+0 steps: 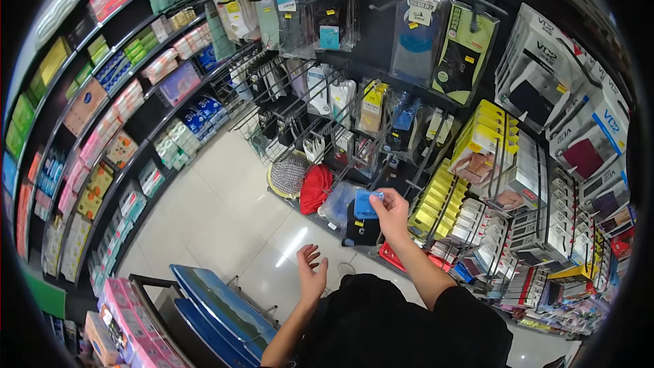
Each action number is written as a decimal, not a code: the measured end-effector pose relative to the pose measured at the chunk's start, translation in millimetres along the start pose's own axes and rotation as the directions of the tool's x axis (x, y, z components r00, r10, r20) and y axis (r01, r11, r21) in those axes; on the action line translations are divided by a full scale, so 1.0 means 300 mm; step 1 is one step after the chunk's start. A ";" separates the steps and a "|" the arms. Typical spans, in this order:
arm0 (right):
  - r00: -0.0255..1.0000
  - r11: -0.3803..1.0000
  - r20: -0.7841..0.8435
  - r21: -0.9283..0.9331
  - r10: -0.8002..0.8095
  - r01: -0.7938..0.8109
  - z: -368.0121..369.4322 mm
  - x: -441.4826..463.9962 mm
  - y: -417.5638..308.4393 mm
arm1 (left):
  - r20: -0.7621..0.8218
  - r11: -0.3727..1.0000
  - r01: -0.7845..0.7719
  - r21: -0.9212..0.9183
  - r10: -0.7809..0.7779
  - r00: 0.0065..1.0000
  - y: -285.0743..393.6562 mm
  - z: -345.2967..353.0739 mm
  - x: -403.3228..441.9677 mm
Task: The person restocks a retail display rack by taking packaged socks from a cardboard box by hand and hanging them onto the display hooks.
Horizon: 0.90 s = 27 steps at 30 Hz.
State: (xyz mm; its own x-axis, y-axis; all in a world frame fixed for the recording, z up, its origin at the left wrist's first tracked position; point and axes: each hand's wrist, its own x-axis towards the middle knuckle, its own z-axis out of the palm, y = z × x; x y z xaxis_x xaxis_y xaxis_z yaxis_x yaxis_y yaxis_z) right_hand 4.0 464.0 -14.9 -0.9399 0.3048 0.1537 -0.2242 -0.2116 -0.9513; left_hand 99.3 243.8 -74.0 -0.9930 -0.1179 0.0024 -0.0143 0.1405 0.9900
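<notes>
My right hand (391, 214) reaches toward the lower part of the rack, with thumb and fingers closed on the edge of a blue card (366, 204). A dark packaged item (360, 230) is directly below the card; whether the two are joined I cannot tell. My left hand (312, 274) is raised over the floor, palm inward, its fingers loosely bent and apart, holding nothing. Left of the blue card are a clear bluish package (338, 203), a red cloth item (316, 184) and a checked cap (289, 174).
Hooks above hold packaged socks (319, 92) and a green-framed package (465, 54). Yellow boxes (436, 201) and white boxed garments (545, 71) fill the right side. Curved shelves (112, 123) of tissue packs line the left. Large blue boards (225, 307) stand at lower left, beside tiled floor (225, 197).
</notes>
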 end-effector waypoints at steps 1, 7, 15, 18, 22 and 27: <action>0.999 0.994 -0.052 -0.111 -0.004 -0.002 0.007 0.045 0.003 | -0.013 0.999 0.037 0.002 -0.037 0.999 -0.008 -0.025 0.015; 0.978 0.980 -0.179 -0.185 -0.107 0.073 0.066 0.172 0.036 | 0.059 0.971 0.237 -0.021 -0.235 0.970 -0.154 -0.164 0.062; 0.940 0.964 -0.316 -0.261 -0.126 0.042 0.147 0.169 0.008 | 0.294 0.962 0.269 0.039 -0.269 0.917 -0.173 -0.271 0.250; 0.923 0.965 -0.355 -0.254 -0.149 0.058 0.171 0.145 0.026 | 0.340 0.975 0.219 0.048 -0.222 0.914 -0.187 -0.318 0.332; 0.888 0.950 -0.405 -0.299 -0.217 0.096 0.207 0.135 0.024 | 0.385 0.972 0.211 0.106 -0.236 0.892 -0.197 -0.376 0.406; 0.856 0.944 -0.450 -0.309 -0.253 0.117 0.227 0.146 0.006 | 0.439 0.968 0.217 0.123 -0.249 0.863 -0.230 -0.410 0.460</action>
State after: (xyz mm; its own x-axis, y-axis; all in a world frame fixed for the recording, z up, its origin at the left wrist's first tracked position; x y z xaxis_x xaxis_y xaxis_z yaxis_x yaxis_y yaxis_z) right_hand -55.2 413.7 8.4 -0.6322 0.7327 0.2520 -0.2416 0.1226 -0.9626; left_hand -22.4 97.0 -124.7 -0.9050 0.2947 -0.3068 -0.2439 0.2315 0.9418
